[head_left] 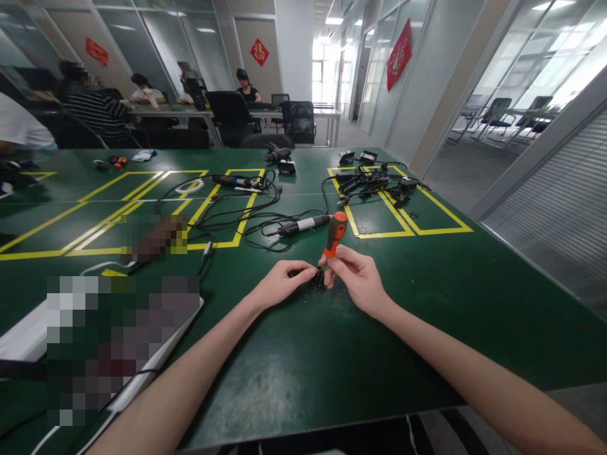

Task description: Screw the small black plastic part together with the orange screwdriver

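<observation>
An orange and dark grey screwdriver (336, 234) stands nearly upright with its tip down, leaning slightly right at the top. My right hand (358, 275) pinches it low down, just below the orange collar. Beneath the tip, a small dark part (318, 281) sits on the green table (294, 354). My left hand (284, 281) has its thumb and fingertips closed on the left side of that part. The fingers partly cover the part, so its shape is unclear.
Beyond my hands lies a silver and black corded tool (303, 225) with looping cables. Black tools (365, 183) lie tangled at the back right, and a drill (277, 153) at the back. Blurred-out objects and a white device (23, 328) are at the left. People sit at a far table.
</observation>
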Available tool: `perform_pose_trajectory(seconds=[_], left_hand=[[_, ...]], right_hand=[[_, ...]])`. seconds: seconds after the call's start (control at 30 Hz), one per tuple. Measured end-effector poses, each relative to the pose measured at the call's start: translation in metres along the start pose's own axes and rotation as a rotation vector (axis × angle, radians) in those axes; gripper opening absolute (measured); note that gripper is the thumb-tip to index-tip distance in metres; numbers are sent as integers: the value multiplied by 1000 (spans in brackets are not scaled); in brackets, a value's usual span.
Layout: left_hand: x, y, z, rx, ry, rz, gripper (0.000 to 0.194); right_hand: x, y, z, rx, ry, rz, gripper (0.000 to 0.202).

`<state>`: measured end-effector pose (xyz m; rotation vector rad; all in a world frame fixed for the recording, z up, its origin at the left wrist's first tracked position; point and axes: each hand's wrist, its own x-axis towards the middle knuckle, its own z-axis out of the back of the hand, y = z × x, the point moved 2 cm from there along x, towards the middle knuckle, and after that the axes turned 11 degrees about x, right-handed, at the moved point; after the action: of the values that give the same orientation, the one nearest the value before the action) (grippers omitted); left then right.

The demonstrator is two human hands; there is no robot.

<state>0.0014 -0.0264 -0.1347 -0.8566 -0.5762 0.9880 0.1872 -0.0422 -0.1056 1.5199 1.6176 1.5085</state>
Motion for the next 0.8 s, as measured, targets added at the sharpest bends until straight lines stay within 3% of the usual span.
perform_pose_trajectory(seconds=[0.23,0.47,0.8], left_hand=[[1,3,-1,6,5,6,41],[0,1,0,13,-5,3,43],[1,2,0,11,-8,6,44]], right_hand=[[-2,-2,1,-34,-72,-4,32],[-3,1,1,-11,42,5,27],[-3,0,2,-32,-30,-31,27]])
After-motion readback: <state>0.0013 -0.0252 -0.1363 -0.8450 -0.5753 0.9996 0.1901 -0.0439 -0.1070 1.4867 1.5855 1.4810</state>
